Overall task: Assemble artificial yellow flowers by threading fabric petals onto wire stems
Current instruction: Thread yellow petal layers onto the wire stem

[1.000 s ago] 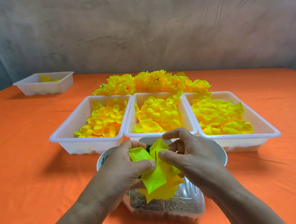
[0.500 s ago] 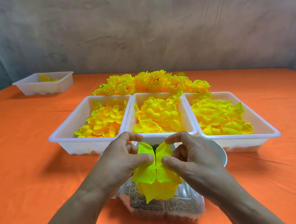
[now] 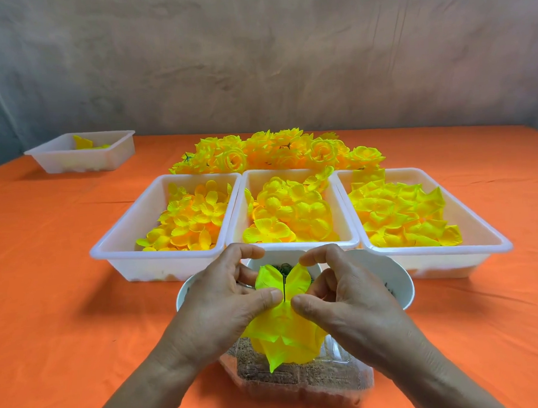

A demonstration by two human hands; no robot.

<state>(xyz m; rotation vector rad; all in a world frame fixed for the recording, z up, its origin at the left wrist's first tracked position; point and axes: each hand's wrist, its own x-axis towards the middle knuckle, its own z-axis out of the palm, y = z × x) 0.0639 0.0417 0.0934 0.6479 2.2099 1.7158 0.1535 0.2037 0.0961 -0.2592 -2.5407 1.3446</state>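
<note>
A yellow fabric petal piece (image 3: 285,331) is spread between both hands, low in the middle of the view. A thin dark wire stem (image 3: 284,284) stands up through its centre. My left hand (image 3: 223,306) pinches the petal piece left of the stem with thumb and fingers. My right hand (image 3: 347,299) pinches it on the right. Both thumbs press the fabric close beside the stem. The stem's lower part is hidden by the petals.
Three white trays of yellow petals, left (image 3: 120,252), middle (image 3: 295,246) and right (image 3: 494,248), stand side by side behind my hands. Finished yellow flowers (image 3: 274,150) lie beyond them. A white bowl (image 3: 393,278) and a clear box (image 3: 302,380) sit under my hands. A fourth tray (image 3: 81,157) stands far left.
The crumpled petal piece has been opened out and slid down the stem. Both thumbs have come together at its centre, and more stem now shows above the fabric.
</note>
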